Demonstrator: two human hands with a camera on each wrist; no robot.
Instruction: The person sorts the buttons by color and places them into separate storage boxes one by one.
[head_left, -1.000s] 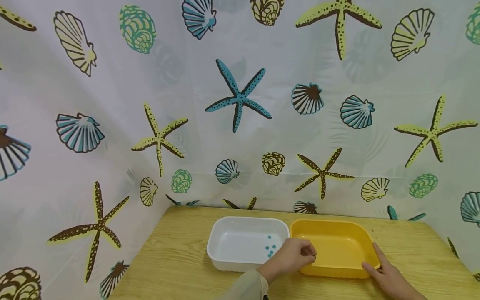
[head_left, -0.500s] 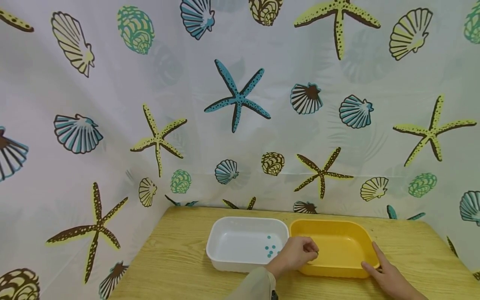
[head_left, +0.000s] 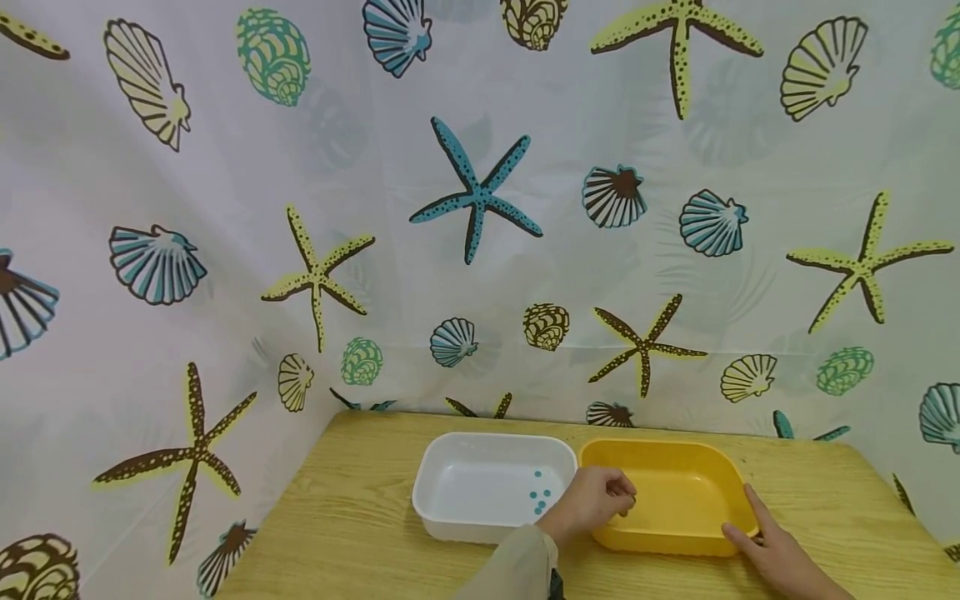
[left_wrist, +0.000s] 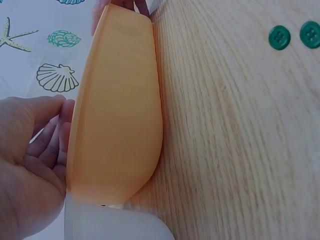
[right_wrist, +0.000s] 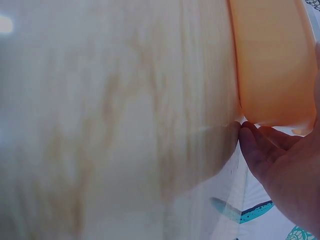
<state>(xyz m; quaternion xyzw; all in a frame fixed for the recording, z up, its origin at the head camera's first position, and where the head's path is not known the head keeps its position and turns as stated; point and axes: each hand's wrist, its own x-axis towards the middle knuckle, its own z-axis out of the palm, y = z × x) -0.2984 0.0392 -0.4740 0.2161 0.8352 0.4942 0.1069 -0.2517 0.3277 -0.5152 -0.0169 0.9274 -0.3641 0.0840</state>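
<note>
My left hand is over the left end of the yellow tray, thumb and fingertips together. A small dark button-like piece shows at its fingertips, mostly hidden by them. In the left wrist view the same hand is beside the tray's rim, and the fingertips go behind the wall. My right hand grips the tray's right front corner, thumb at the front and fingers along the right side. Several teal discs lie at the right end of the white tray, next to the yellow one.
Two green four-hole buttons lie on the wooden table, seen in the left wrist view. The trays stand side by side, their ends close together. A white curtain printed with starfish and shells hangs behind and at the sides.
My left hand has moved slightly away from me, staying over the left end of the yellow tray. The right hand and both trays have kept their places.
</note>
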